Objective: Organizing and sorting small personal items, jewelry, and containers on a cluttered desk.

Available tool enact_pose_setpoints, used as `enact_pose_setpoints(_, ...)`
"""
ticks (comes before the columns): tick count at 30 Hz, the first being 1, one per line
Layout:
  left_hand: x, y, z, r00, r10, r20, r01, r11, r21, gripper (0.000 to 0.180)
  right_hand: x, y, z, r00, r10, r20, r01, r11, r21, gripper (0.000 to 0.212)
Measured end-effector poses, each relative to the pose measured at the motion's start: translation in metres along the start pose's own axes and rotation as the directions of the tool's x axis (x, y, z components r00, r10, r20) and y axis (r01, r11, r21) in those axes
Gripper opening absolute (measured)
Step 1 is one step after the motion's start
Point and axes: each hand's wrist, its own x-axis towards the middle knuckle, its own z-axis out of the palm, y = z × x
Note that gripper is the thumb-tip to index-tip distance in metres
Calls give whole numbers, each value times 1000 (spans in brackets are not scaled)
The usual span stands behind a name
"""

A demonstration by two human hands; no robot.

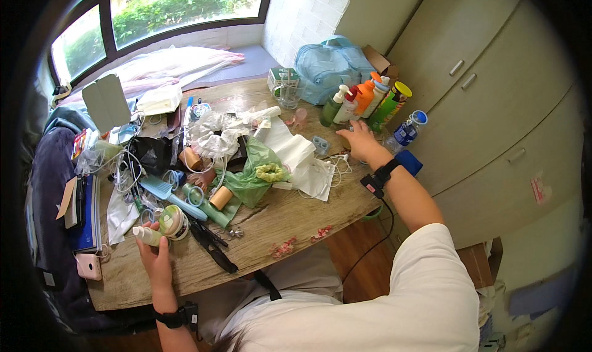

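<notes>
My left hand point(158, 256) is closed round a small pale-green bottle point(148, 236) with a white cap, at the table's near left. Right beside it stands a round tub point(173, 223) with a green and cream lid. At the far right my right hand point(360, 140) reaches over the table with its fingers apart, holding nothing that I can see. Just beyond its fingertips stand a green pump bottle point(333, 107), a white bottle with a red pump point(347, 104) and an orange pump bottle point(365, 97). Whether the fingers touch them, I cannot tell.
Crumpled white paper point(302, 157), a green plastic bag point(250, 176), a light-blue hairbrush point(169, 194) and cables crowd the wooden table point(246, 253). A green canister point(390, 105) and a water bottle point(407, 132) stand by the right edge. Behind lies a blue bag point(330, 68).
</notes>
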Motion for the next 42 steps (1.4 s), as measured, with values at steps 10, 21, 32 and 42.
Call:
enact_pose_setpoints(10,1,3,6,1000,-4,-6,4,1000,14,46,13,14,5,974,-49,-223,-13,963,-270,55)
enact_pose_setpoints(21,-3,5,0,1000,-16,-6,16,999,-33,45,34,60,-45,961,244,-133,-249,968,-19,65)
enact_pose_setpoints(32,0,6,5,999,-47,0,47,999,-21,45,50,79,-44,948,317,-37,-319,945,-70,47)
enact_pose_setpoints(42,-1,6,1,1000,-20,-7,20,1000,-5,46,45,61,-45,929,368,-44,-370,923,-107,29)
